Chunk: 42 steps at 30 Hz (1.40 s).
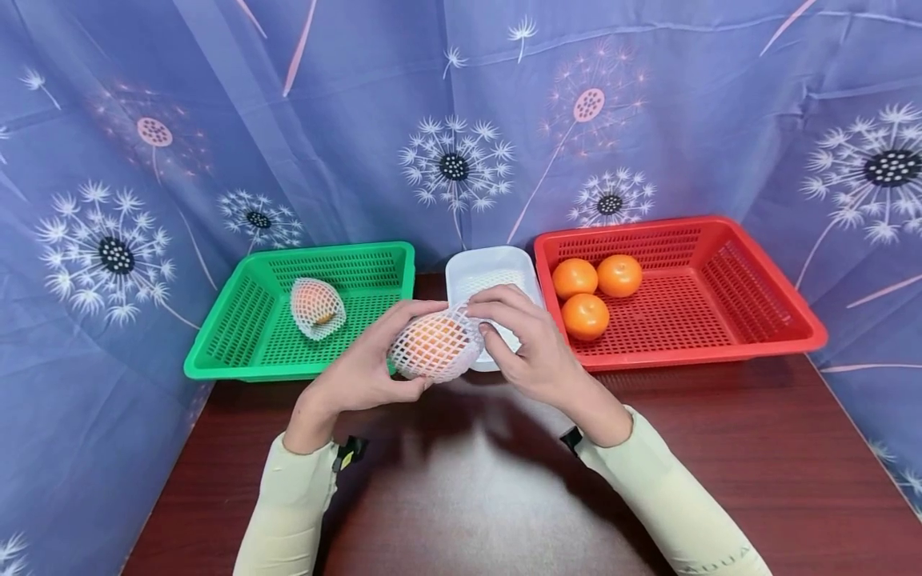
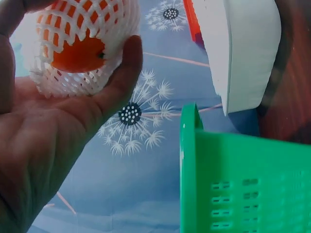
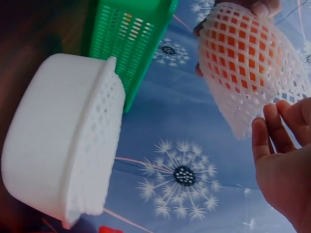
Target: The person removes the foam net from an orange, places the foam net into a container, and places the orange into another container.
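An orange [image 2: 80,56] sits inside a white foam net sleeve [image 3: 240,53], raised above the table. My left hand [image 1: 367,360] grips the netted orange from the side, its thumb below and fingers around the far side. Through an opening in the net, bare orange peel with a small stem end shows in the left wrist view. My right hand [image 1: 529,340] pinches the loose edge of the sleeve at its other end, fingertips [image 3: 272,114] right at the mesh.
On the left, a green basket [image 1: 259,374] holds one netted fruit [image 1: 317,308]. A white tub [image 1: 492,254] with white netting inside stands behind the hands. The red basket [image 1: 691,352] on the right holds several bare oranges [image 1: 585,317]. A patterned blue cloth [image 1: 346,160] hangs behind.
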{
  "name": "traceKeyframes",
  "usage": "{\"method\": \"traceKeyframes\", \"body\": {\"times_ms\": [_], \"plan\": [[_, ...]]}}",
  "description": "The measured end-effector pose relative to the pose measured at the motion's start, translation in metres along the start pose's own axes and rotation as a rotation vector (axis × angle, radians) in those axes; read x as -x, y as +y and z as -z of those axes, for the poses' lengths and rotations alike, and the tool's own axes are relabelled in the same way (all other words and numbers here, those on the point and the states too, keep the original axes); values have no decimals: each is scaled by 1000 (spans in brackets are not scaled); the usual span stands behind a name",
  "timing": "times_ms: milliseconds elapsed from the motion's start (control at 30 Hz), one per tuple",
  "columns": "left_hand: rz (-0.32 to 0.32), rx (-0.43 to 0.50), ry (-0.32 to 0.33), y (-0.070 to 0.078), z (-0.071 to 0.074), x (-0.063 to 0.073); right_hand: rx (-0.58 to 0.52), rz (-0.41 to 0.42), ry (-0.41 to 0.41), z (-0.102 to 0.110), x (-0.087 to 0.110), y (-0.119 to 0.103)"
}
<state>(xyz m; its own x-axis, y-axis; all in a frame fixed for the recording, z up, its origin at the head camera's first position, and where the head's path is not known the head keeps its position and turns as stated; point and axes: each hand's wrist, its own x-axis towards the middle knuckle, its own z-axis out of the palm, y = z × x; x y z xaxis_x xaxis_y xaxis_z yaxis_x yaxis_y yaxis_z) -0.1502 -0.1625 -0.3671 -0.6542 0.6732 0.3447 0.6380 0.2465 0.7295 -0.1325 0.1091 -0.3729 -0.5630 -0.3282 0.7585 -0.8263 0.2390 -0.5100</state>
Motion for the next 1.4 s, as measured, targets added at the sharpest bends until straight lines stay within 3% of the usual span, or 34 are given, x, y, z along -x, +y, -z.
{"method": "traceKeyframes", "body": {"times_ms": [267, 400, 567, 900, 1400], "plan": [[-64, 72, -14, 10, -9, -8, 70, 22, -61, 12, 2, -13], [-76, 107, -14, 3, -12, -9, 85, 29, -112, 16, 4, -19], [-66, 167, -32, 2, -14, -11, 103, 13, -173, 19, 7, -20], [-26, 276, -47, 3, -23, -16, 131, -34, -217, 21, 7, -20], [18, 289, 21, 4, -31, -19, 209, -96, -277, 19, 8, -19]]}}
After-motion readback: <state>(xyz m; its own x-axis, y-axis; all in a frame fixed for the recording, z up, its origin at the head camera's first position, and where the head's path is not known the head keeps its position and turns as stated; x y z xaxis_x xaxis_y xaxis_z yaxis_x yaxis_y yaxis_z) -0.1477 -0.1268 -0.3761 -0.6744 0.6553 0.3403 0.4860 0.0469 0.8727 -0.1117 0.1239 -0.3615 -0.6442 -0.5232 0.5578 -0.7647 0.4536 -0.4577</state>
